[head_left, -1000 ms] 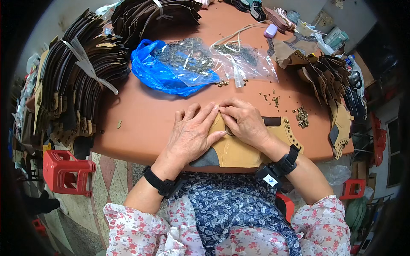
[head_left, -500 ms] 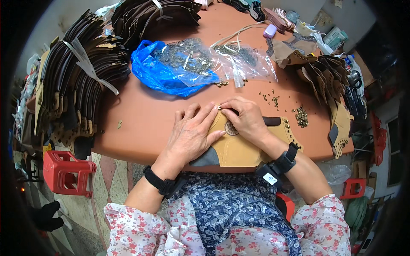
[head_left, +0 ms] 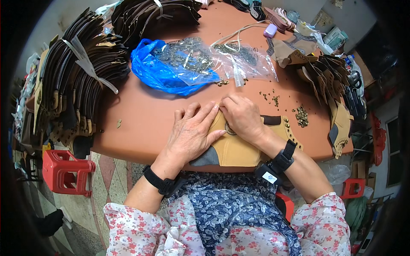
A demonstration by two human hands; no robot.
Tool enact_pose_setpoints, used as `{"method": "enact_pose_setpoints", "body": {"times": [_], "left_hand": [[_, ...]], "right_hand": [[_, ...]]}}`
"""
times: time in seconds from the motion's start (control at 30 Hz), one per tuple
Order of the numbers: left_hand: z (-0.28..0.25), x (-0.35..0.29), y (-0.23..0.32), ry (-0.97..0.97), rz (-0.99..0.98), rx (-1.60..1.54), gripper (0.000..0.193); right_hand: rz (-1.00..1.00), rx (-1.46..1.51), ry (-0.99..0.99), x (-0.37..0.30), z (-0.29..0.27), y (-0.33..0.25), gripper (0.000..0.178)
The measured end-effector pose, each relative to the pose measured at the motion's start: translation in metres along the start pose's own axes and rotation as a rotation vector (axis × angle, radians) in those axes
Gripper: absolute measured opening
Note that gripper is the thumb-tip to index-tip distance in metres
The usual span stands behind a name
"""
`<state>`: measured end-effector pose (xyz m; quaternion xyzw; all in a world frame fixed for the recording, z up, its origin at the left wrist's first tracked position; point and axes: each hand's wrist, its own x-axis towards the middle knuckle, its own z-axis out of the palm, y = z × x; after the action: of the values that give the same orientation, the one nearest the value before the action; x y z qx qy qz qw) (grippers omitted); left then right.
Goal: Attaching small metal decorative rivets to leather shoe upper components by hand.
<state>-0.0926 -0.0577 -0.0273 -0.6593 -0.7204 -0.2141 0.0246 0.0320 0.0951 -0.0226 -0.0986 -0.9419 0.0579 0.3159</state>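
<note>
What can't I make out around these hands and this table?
All in the head view:
Anything the right hand may pinch: hidden by the hand itself.
Round badge on the tan shoe upper: partly covered by that hand.
Brass-coloured fittings: too small individually.
Dark leather stack: cut off by the top edge.

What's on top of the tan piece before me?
Your left hand lies on the tan piece; your right hand, at its far edge, partly hides a round badge. What's beneath both hands can't be seen.

the table (head_left: 145,121) is evenly bright, with glints on the blue bag (head_left: 160,79) and soft shadow beside the left stack (head_left: 64,81); edges bend toward a black rim.
</note>
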Motion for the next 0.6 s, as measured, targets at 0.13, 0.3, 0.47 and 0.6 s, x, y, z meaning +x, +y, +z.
{"method": "enact_pose_setpoints", "body": {"times": [0.13, 0.3, 0.47, 0.6], "left_hand": [[-0.0005, -0.0002, 0.0002, -0.005, -0.003, 0.008, 0.065], [-0.0019, 0.0002, 0.0004, -0.012, -0.006, -0.006, 0.066], [-0.0001, -0.0005, -0.0002, -0.007, -0.005, 0.002, 0.066], [-0.0002, -0.0003, -0.0004, -0.008, -0.002, 0.003, 0.066]], "right_hand": [[0.257, 0.166, -0.064, -0.0024, -0.0029, -0.0039, 0.007], [0.198, 0.134, -0.036, -0.003, -0.0014, -0.0021, 0.008], [0.163, 0.103, -0.04, -0.0023, -0.003, -0.003, 0.007], [0.149, 0.131, -0.038, -0.0039, -0.004, -0.0039, 0.008]]}}
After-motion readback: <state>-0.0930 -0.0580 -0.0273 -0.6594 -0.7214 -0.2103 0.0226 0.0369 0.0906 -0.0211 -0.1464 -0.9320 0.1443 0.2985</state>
